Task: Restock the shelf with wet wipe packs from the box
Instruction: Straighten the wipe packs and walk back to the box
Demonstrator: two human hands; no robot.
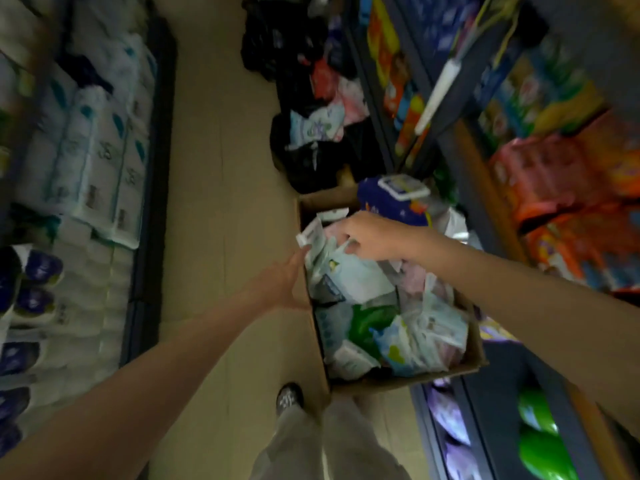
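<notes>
A brown cardboard box (pixel 476 362) stands on the aisle floor against the right-hand shelf, filled with several wet wipe packs in white, pale blue, green and pink. My right hand (pixel 372 237) reaches into its far end, fingers curled down onto a pale blue-white pack (pixel 349 271) on top of the pile; whether it grips the pack is unclear. My left hand (pixel 282 280) lies flat against the box's left wall, fingers apart. A dark blue wipe pack with a white lid (pixel 394 199) sits just beyond the box.
The right shelf (pixel 460 147) holds orange, yellow and blue packages, with purple and green packs low down. The left shelf (pixel 152 168) holds white paper rolls. Black bags and loose packs (pixel 311 133) lie on the floor ahead. My shoe (pixel 289 398) is beside the box.
</notes>
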